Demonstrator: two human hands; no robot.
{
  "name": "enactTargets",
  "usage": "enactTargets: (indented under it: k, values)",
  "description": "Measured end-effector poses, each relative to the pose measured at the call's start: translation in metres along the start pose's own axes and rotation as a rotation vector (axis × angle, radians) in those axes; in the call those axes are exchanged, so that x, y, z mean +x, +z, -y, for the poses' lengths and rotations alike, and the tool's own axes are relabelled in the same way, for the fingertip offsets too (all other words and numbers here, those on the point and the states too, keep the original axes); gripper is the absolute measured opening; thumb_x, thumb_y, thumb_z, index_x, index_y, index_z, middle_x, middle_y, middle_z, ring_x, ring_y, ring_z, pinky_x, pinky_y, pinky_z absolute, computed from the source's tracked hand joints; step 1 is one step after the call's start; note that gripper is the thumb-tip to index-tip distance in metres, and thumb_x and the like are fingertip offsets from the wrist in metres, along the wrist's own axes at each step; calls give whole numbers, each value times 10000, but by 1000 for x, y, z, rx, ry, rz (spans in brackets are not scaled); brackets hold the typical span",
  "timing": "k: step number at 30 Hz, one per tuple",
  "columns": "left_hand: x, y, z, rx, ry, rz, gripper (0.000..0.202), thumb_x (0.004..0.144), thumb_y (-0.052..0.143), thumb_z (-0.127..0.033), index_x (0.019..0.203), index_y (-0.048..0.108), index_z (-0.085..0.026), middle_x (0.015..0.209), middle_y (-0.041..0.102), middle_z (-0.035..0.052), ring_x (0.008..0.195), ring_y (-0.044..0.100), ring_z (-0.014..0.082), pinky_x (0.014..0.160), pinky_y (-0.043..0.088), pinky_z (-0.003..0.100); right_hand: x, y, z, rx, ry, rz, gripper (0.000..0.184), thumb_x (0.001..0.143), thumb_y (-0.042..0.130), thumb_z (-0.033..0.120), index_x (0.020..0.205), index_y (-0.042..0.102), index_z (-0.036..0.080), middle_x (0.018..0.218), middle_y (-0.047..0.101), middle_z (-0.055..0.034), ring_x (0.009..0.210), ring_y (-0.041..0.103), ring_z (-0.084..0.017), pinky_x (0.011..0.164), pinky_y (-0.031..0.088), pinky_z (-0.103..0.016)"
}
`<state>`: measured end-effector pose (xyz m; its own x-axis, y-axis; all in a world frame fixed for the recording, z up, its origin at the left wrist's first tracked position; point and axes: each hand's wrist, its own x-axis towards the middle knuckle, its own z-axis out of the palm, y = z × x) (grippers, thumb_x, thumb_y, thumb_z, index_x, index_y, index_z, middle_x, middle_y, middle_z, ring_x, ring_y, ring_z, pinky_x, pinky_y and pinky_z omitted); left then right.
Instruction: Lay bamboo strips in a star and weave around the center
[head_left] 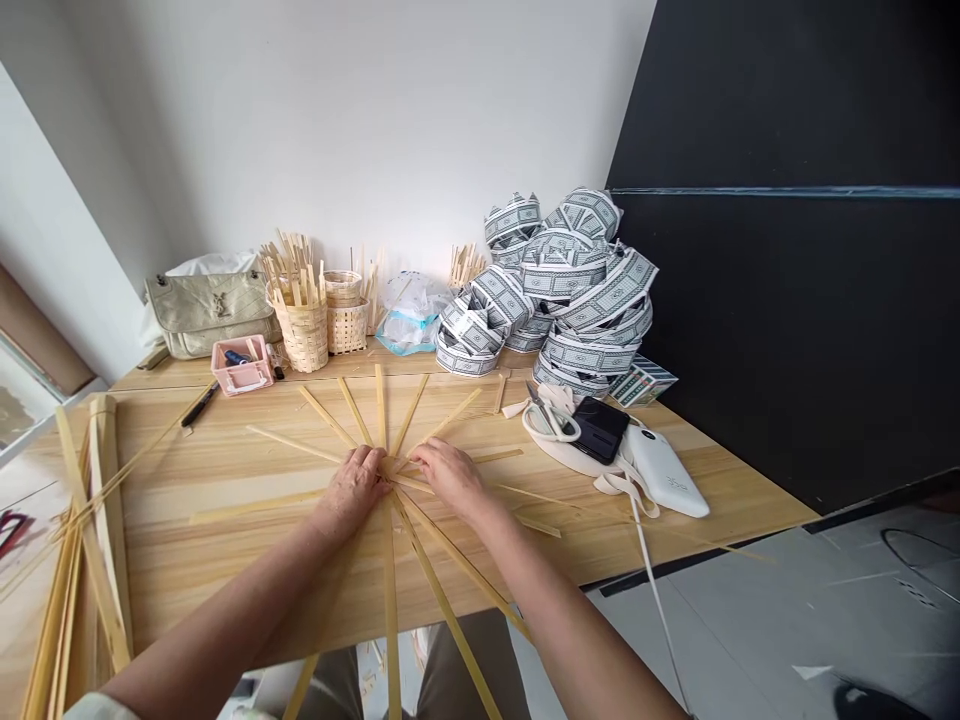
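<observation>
Several long bamboo strips [390, 590] lie crossed in a star on the wooden table [225, 540], fanning out from one centre. My left hand [354, 486] presses on that centre from the left, fingers bent down onto the strips. Just right of it, my right hand [448, 472] rests with its fingers curled on the crossing strips. Both hands touch the bundle where the strips overlap; the exact crossing is hidden under the fingers.
More bamboo strips [82, 530] lie piled at the table's left edge. At the back stand small woven baskets [304, 325], a beige handbag [210, 310], a pink box [241, 365] and a heap of patterned bands [570, 290]. A phone [598, 428] and white power bank [664, 470] lie at right.
</observation>
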<state>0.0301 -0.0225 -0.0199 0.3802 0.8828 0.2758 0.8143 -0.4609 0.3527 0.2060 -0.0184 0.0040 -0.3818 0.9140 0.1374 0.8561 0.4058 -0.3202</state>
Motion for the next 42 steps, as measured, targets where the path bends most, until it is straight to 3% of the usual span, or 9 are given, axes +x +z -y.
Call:
enactTargets:
  k: [10,21,25,29,34,42]
  values:
    - [1,-2,-1,23,10,35,262,727,584,-156,984,531,-161,962,514,66,937,487,194,862,417,327,6,5,6,-19,36,34,164,768,503,137,904,552,215,894,596,-20,831,529,-138,660,342,-214]
    - [0,2,2,18,35,-2,277,725,588,-168,1000,557,-180,948,524,54,921,494,194,847,435,336,9,2,21,-74,103,13,243,815,369,160,908,587,214,884,556,-47,793,524,-152,654,365,-239]
    - [-1,1,2,19,44,-5,277,739,575,-182,1014,545,-166,950,525,63,917,490,198,843,432,340,13,0,21,-87,45,44,323,812,365,164,1055,555,261,1118,508,-54,816,551,-159,662,386,-251]
    - [-1,0,1,18,26,-5,303,729,587,-196,1025,522,-180,946,520,54,919,491,195,841,429,350,18,-2,18,-138,-102,113,353,831,341,164,1124,525,231,1319,393,-43,989,523,-192,777,384,-270]
    - [-1,2,1,15,36,-8,265,730,582,-179,989,528,-197,944,509,37,921,485,180,853,421,338,19,-6,15,-177,-178,157,340,845,326,162,1132,496,231,1132,566,-28,893,564,-181,711,398,-262]
    - [0,3,3,50,36,34,297,736,583,-177,1030,544,-159,961,518,58,936,479,189,874,415,318,16,-9,17,-218,-151,163,249,839,341,166,987,538,198,964,612,-47,780,576,-183,627,376,-259]
